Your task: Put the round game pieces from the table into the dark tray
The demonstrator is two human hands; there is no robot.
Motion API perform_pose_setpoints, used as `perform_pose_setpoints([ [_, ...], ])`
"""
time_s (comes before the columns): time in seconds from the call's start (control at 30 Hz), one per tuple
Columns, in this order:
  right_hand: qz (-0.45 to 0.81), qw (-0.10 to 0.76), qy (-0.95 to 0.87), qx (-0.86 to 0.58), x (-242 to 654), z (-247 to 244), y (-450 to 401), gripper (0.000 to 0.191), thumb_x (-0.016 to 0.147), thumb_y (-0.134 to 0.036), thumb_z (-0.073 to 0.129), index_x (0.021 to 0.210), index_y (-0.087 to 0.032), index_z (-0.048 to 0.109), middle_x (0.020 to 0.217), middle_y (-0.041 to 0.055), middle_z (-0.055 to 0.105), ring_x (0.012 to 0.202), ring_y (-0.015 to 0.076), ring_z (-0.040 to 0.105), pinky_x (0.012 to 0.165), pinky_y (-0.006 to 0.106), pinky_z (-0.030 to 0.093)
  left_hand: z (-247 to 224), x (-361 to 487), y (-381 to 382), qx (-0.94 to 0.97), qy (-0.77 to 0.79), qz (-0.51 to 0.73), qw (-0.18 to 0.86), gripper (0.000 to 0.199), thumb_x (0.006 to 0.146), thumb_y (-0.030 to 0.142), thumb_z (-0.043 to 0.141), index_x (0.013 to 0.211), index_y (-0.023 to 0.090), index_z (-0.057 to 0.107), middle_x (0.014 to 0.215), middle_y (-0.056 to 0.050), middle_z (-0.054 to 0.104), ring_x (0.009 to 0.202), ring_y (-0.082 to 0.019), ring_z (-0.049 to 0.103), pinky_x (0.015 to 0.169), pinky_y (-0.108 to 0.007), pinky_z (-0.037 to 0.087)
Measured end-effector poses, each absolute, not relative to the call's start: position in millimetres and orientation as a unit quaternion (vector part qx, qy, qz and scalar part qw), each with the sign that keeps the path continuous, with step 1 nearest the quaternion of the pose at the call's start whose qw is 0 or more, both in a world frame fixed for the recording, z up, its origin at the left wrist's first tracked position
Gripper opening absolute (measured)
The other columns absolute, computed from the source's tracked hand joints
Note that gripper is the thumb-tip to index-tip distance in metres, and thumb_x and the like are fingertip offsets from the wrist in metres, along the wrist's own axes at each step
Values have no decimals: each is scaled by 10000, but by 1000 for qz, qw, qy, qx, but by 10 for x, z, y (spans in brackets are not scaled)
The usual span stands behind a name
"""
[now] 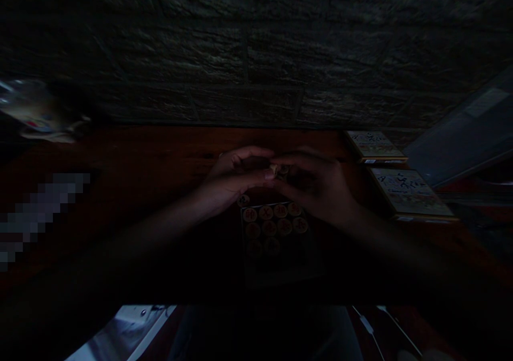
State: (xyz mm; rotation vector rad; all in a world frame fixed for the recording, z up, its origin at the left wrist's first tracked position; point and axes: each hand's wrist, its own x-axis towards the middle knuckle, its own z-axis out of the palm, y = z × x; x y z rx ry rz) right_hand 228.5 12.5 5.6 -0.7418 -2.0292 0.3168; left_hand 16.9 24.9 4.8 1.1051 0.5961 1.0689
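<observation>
In dim light, my left hand [232,175] and my right hand [323,182] meet above the table. A small round wooden Chinese chess piece [274,170] sits between the fingertips of my left hand. Beside it, my right thumb and fingers close around another piece [284,169], partly hidden by the fingers and shadow. Just below the hands lies a shallow box [282,275], holding rows of round pieces marked with red characters. Its near part is dark. A loose piece [243,200] with a dark mark rests beside the box's far left corner, under my left wrist.
Two flat printed boxes, a farther one [374,146] and a nearer one [414,192], lie at the right of the wooden table [168,147]. A stone-block wall [248,56] rises behind. A pale object [40,115] stands at the far left. White cables [368,326] hang below the edge.
</observation>
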Motion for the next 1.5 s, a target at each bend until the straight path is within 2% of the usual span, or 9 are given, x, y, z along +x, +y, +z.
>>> perform_pose_setpoints([
  [0.27, 132, 460, -827, -294, 2280, 59, 111, 315, 893, -212, 851, 1192, -215, 752, 1026, 38, 742, 809, 152, 682, 712, 281, 559, 55, 177, 242, 484, 271, 465, 690, 271, 774, 181, 926, 1018, 151, 812, 989, -55, 812, 926, -177, 776, 824, -280, 649],
  [0.63, 127, 463, -826, -296, 2274, 90, 100, 245, 907, -217, 825, 1141, -203, 757, 1049, 53, 751, 848, 165, 700, 718, 288, 560, -30, 156, 280, 521, 277, 475, 653, 420, 701, 152, 978, 1082, 188, 803, 990, -37, 835, 867, -160, 791, 823, -258, 616],
  [0.73, 124, 462, -827, -297, 2276, 91, 95, 274, 907, -190, 811, 1174, -211, 754, 1043, 49, 751, 853, 170, 700, 731, 301, 564, -21, 159, 278, 510, 267, 481, 661, 381, 709, 157, 975, 1051, 186, 809, 998, -46, 842, 881, -170, 799, 829, -263, 634],
  [0.87, 132, 464, -817, -317, 2268, 80, 83, 251, 921, -223, 809, 1169, -212, 770, 956, 31, 734, 846, 173, 703, 740, 311, 566, 5, 163, 269, 500, 247, 489, 671, 264, 790, 173, 933, 1028, 194, 822, 1030, -50, 849, 916, -165, 806, 824, -252, 658],
  [1.1, 254, 487, -761, -344, 2225, 28, 66, 260, 954, -269, 783, 1204, -207, 755, 889, 3, 761, 715, 131, 692, 639, 266, 546, 32, 172, 254, 501, 260, 493, 661, 237, 815, 175, 913, 1042, 192, 851, 1073, -66, 850, 938, -180, 813, 846, -270, 680],
  [1.3, 332, 513, -718, -334, 2212, 40, 92, 262, 929, -345, 827, 1144, -209, 764, 916, 17, 787, 754, 151, 734, 676, 280, 584, 56, 167, 238, 502, 276, 497, 652, 268, 786, 167, 931, 1043, 208, 863, 1085, -64, 851, 919, -175, 815, 829, -261, 686],
  [1.5, 370, 514, -683, -364, 2193, 87, 99, 253, 884, -385, 873, 1005, -188, 771, 799, 5, 775, 700, 145, 719, 639, 266, 562, -22, 142, 250, 555, 251, 483, 629, 306, 819, 194, 918, 1110, 265, 855, 1139, -46, 850, 982, -184, 815, 874, -281, 679],
])
